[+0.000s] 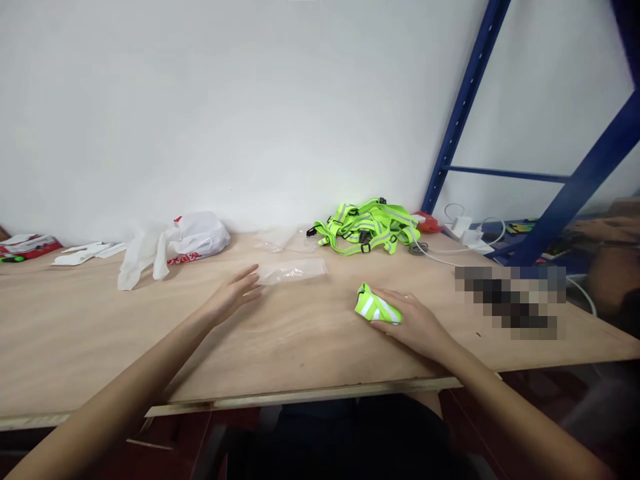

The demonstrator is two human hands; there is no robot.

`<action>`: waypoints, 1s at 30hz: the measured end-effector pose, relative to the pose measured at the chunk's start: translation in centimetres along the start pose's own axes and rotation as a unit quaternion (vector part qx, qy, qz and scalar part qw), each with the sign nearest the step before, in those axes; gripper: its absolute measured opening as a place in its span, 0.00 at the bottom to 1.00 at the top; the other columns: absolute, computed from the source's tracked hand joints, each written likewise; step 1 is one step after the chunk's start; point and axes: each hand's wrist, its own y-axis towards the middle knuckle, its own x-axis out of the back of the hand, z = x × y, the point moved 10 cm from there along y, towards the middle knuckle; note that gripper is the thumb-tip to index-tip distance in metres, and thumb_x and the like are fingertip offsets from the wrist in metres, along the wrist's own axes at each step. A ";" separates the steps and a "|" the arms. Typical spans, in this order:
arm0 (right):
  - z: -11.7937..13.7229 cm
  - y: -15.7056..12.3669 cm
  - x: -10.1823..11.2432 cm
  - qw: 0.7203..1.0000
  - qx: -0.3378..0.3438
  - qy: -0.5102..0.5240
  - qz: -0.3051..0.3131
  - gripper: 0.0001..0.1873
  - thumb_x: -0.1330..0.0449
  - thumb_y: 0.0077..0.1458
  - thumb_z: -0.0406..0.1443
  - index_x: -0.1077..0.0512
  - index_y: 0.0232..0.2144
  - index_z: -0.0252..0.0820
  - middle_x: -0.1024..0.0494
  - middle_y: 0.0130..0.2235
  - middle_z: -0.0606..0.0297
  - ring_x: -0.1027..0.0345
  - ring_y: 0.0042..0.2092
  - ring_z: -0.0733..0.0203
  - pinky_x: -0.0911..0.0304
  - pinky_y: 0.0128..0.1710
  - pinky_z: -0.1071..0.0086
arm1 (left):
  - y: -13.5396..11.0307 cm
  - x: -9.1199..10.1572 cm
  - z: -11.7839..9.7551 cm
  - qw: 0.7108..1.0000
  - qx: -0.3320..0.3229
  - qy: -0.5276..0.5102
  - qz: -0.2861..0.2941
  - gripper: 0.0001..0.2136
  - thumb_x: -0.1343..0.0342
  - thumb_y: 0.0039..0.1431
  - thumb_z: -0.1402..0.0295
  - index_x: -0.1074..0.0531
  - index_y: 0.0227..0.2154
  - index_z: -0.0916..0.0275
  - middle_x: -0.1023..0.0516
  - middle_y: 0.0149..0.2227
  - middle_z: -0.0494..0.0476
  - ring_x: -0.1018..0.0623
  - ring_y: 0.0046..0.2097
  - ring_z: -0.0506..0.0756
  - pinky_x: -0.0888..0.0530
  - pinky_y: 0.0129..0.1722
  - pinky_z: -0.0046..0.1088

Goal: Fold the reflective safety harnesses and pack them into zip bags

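Note:
My right hand (413, 320) rests on the plywood table (300, 353) with its fingers curled round a folded neon-yellow reflective strap (375, 308). My left hand (235, 292) reaches forward with fingers stretched out, its tips at the near end of a clear plastic bag (295, 271) lying flat on the table. A heap of more neon reflective straps (367, 227) lies at the back, near the wall.
A white plastic bag with red print (185, 243) sits at the back left, with white papers (87, 253) and a red packet (27, 247) further left. More clear bags (283, 239) lie by the wall. White chargers and cables (467, 233) sit beside a blue rack (465, 100). Another person's arm (613, 260) is at the right.

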 end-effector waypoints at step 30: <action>4.2 -2.0 0.3 0.980 -0.020 0.187 0.071 0.34 0.27 0.43 0.42 0.27 0.54 0.46 0.22 0.52 0.59 0.29 0.52 0.45 0.33 0.53 0.54 | -4.6 -19.5 -7.0 0.805 -0.325 0.292 0.402 0.56 0.31 0.48 0.54 0.63 0.72 0.61 0.36 0.65 0.68 0.33 0.64 0.64 0.37 0.63 0.39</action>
